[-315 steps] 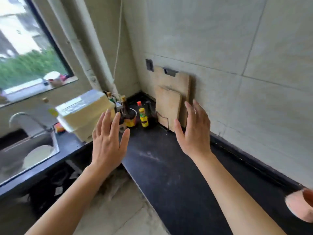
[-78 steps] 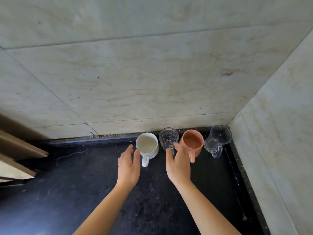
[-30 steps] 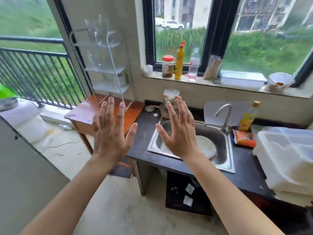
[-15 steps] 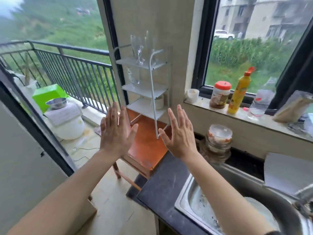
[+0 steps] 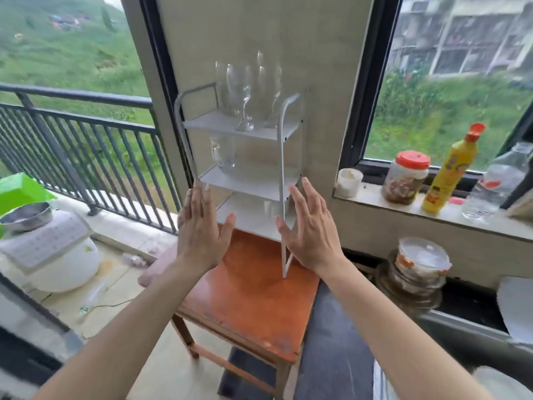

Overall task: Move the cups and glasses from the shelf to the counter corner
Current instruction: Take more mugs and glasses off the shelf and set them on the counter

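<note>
Since the left hand (image 5: 202, 229) and right hand (image 5: 310, 230) hover flat, fingers spread and empty, before the white shelf (image 5: 245, 184) on the orange desk (image 5: 251, 301), they seem poised to choose what to lift next. Stemmed glasses (image 5: 242, 88) stand upright on its top tier, a glass mug (image 5: 222, 153) on the middle, a white cup (image 5: 269, 207) lowest, none touched.

I see the shelf (image 5: 251, 183) standing on a table (image 5: 248, 295), with my left hand (image 5: 199, 229) and right hand (image 5: 308, 229) held up in front of its lower tiers. On the shelf's top tier stand the stem glasses (image 5: 243, 93). A mug (image 5: 222, 153) sits on the middle tier and a cup (image 5: 271, 207) on the bottom one. Right of the shelf, a windowsill (image 5: 375, 197) carries a tub (image 5: 349, 182), a jar (image 5: 407, 177), a squeeze bottle (image 5: 450, 168) and a water bottle (image 5: 496, 183). Left of the shelf runs a railing (image 5: 86, 134).
</note>
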Tool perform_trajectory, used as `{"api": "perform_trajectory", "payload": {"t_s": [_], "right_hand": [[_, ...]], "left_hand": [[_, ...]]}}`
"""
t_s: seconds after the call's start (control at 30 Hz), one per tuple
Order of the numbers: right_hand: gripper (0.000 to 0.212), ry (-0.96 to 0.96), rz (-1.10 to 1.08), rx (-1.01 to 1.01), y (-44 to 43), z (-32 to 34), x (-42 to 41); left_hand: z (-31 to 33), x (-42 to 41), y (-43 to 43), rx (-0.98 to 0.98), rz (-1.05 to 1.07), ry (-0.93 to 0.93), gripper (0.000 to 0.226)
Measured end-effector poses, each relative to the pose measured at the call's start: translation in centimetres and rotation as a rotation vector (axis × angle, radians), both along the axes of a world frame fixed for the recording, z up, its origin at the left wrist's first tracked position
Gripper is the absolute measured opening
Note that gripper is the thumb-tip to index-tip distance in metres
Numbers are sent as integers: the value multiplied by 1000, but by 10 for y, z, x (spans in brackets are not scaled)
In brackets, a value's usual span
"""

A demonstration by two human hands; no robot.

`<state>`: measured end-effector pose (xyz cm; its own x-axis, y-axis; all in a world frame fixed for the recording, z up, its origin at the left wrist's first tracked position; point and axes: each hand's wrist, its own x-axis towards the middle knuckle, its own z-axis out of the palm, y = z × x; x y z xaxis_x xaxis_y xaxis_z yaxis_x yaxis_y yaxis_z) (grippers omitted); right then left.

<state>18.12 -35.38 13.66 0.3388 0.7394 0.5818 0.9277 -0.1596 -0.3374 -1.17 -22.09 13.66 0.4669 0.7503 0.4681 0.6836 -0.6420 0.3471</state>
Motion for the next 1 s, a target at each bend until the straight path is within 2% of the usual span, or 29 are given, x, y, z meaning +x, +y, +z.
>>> {"api": "perform_trajectory", "payload": {"t_s": [0.13,0.23,0.3,0.37,0.47,0.57,0.67,0.8,0.9,1.0], "right_hand": [[68,24,-62,32,56,11,-18],[50,66,-63,61,86,15,-29],[34,112,-65,22,102,10,-36],[28,188,-85,-109,114,-6,-40],[36,398,-156,-400,132,-37,-38],[55,631,-228,-486,148,-61,-32],[72,841,-297,-470,172,-81,-25],[78,1038,-333,-356,201,-102,-15],[60,1156,-355,-141,217,-109,-8],[39,1167,-438,-63,230,-112,1]], "left_hand": [[11,3,75,-17,-112,-46,76],[16,12,119,-52,-172,-80,75],[14,20,140,-134,-188,-126,76],[10,28,153,-217,-198,-177,75],[4,39,170,-321,-201,-204,74],[-5,47,185,-348,-215,-134,72],[-22,51,199,-270,-259,58,64],[-50,44,210,-164,-319,265,63],[-57,38,221,-127,-361,284,66],[-56,37,228,-119,-383,272,62]]}}
